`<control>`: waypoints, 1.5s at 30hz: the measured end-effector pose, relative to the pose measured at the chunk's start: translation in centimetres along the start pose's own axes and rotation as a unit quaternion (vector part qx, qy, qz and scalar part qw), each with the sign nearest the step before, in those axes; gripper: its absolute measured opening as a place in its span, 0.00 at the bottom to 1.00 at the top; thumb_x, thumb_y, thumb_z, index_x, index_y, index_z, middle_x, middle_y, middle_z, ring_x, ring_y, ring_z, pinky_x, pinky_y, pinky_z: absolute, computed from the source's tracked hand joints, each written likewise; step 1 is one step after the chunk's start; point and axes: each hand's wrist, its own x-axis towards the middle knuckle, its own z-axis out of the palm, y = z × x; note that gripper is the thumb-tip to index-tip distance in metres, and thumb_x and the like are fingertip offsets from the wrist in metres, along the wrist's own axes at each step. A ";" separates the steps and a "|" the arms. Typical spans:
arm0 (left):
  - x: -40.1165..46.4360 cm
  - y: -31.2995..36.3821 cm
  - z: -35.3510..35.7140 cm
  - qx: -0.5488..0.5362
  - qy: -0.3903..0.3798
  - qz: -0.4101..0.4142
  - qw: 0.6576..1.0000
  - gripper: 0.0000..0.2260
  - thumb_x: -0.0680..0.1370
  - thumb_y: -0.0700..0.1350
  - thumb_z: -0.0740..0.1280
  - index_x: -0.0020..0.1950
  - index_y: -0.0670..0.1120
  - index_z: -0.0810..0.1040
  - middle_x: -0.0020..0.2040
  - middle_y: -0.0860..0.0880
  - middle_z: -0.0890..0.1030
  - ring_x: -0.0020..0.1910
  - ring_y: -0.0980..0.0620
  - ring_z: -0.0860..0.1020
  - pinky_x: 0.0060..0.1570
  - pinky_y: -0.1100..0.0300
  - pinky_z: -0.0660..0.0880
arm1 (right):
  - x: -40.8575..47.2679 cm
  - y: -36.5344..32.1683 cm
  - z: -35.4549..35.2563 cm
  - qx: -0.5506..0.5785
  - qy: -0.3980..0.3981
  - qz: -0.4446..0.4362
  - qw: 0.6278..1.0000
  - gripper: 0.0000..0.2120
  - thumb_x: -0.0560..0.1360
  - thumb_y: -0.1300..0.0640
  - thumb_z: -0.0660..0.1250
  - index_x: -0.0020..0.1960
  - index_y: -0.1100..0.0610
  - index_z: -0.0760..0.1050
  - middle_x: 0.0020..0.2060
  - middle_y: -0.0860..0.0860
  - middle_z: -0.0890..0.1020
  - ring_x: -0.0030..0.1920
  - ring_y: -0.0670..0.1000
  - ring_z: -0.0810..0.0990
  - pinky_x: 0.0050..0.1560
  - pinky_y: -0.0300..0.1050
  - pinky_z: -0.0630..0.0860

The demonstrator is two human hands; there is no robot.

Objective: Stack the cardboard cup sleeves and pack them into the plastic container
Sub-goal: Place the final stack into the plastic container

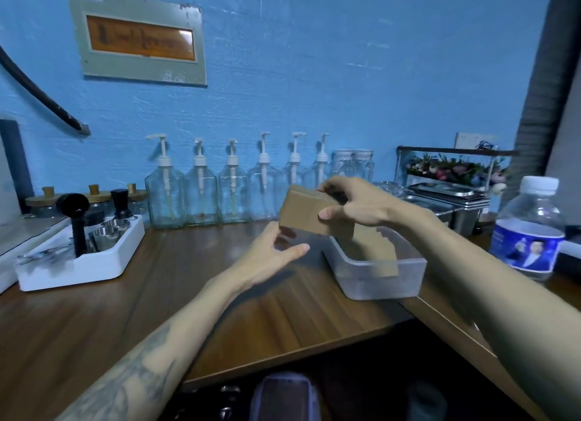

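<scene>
My right hand (355, 205) grips a stack of brown cardboard cup sleeves (306, 211) by its right end, holding it in the air above the left edge of the clear plastic container (377, 279). More sleeves (374, 247) stand tilted inside that container. Just below the held stack's left end is my left hand (272, 254), fingers spread; whether its fingertips touch the stack's underside I cannot tell.
A row of glass pump bottles (201, 197) lines the blue wall. A white tray (81, 263) with coffee tools sits at the left. A water bottle (531, 228) stands right of the container, metal pans (446, 197) behind it. The wooden counter's edge (298, 361) runs below my arms.
</scene>
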 end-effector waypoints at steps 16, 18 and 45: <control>1.1 1.2 4.9 -0.043 -0.065 0.040 0.996 0.11 0.81 0.52 0.65 0.63 0.55 0.77 0.61 0.55 0.73 0.58 0.65 0.74 0.58 0.64 0.69 | -4.7 4.2 -2.5 -0.048 -0.004 0.070 0.996 0.20 0.73 0.52 0.72 0.62 0.51 0.71 0.55 0.50 0.81 0.55 0.51 0.79 0.59 0.52 0.77; 1.2 0.9 4.6 -0.037 -0.058 0.031 0.997 0.12 0.81 0.52 0.64 0.63 0.53 0.76 0.61 0.55 0.74 0.58 0.65 0.74 0.58 0.63 0.69 | -4.8 4.3 -2.4 -0.040 -0.010 0.072 0.997 0.20 0.74 0.52 0.72 0.62 0.52 0.71 0.56 0.51 0.80 0.56 0.51 0.79 0.60 0.53 0.76; 2.1 0.2 6.5 -0.081 -0.042 -0.054 0.994 0.27 0.78 0.68 0.58 0.75 0.62 0.63 0.63 0.68 0.73 0.63 0.68 0.71 0.68 0.57 0.64 | -3.1 6.5 1.1 -0.153 -0.143 0.121 0.970 0.20 0.71 0.52 0.73 0.61 0.54 0.75 0.57 0.51 0.80 0.57 0.52 0.78 0.63 0.48 0.73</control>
